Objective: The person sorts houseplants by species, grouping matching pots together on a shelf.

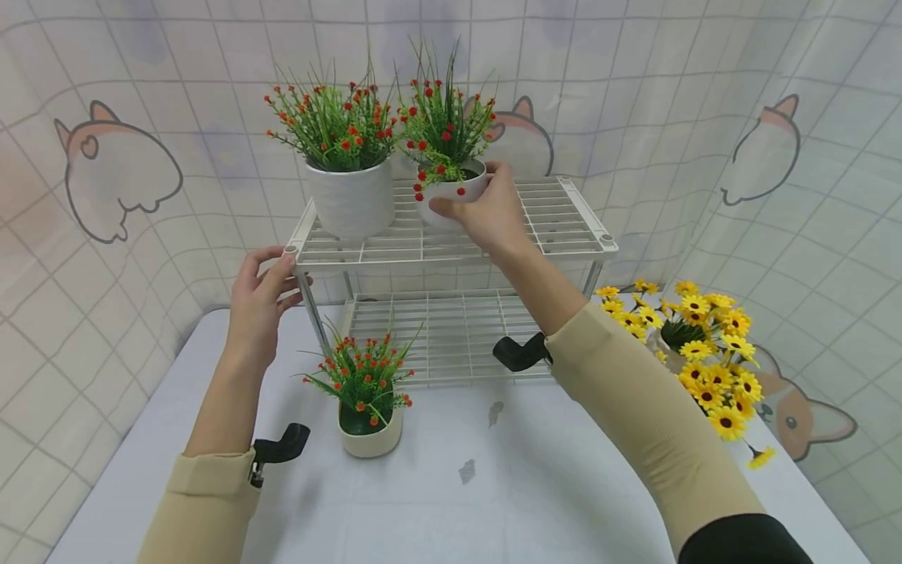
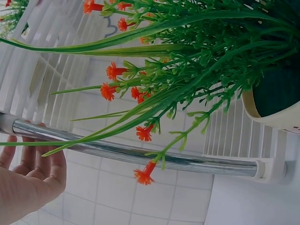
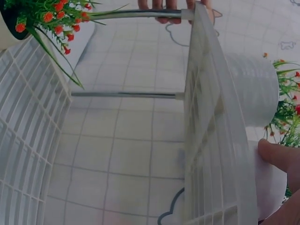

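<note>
My right hand (image 1: 496, 211) grips a small white flowerpot (image 1: 474, 186) with red flowers and green grass, thumb in front and fingers at its far right side. The pot stands on the upper tier of a white wire shelf rack (image 1: 451, 252). Left of it on that tier is a larger white pot (image 1: 352, 202) with orange-red flowers. My left hand (image 1: 261, 298) holds the rack's front left corner, its fingers behind the metal post (image 2: 140, 150) in the left wrist view. A cream pot (image 1: 371, 440) of orange-red flowers sits below on the table, before the lower tier.
Yellow flowers (image 1: 705, 360) in a pot stand at the table's right side, beside my right sleeve. The lower tier (image 1: 451, 321) of the rack lies close to the table (image 1: 451, 509). A tile-patterned curtain (image 1: 232, 157) hangs behind and at both sides.
</note>
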Action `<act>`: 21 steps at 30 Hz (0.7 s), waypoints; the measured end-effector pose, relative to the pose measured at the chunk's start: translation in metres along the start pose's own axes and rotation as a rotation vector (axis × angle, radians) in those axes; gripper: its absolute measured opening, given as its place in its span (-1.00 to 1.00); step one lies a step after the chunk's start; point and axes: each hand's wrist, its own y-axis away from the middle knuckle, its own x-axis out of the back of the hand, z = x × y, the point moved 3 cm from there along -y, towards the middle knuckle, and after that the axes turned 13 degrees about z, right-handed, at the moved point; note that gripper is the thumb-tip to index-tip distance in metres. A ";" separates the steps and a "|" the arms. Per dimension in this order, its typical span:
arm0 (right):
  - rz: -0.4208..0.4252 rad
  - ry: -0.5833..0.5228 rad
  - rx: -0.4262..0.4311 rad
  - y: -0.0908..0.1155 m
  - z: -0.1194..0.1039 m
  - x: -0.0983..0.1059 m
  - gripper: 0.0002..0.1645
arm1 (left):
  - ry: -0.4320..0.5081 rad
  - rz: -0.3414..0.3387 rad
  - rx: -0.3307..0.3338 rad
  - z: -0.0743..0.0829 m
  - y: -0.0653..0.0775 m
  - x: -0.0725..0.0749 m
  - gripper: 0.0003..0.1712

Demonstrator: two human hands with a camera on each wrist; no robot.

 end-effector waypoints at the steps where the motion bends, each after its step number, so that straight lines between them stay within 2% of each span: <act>1: 0.001 0.000 0.009 -0.001 0.000 -0.001 0.15 | 0.001 -0.001 -0.002 0.000 0.000 0.000 -0.56; 10: 0.004 0.013 0.017 0.000 0.000 -0.001 0.11 | 0.005 0.001 0.000 0.000 -0.001 0.001 -0.57; 17: -0.007 0.046 0.005 0.008 -0.001 0.008 0.18 | 0.020 0.003 0.008 0.000 0.000 0.001 -0.59; 21: -0.010 0.020 0.049 0.016 -0.001 0.017 0.13 | 0.046 0.000 0.016 0.000 -0.001 0.000 -0.61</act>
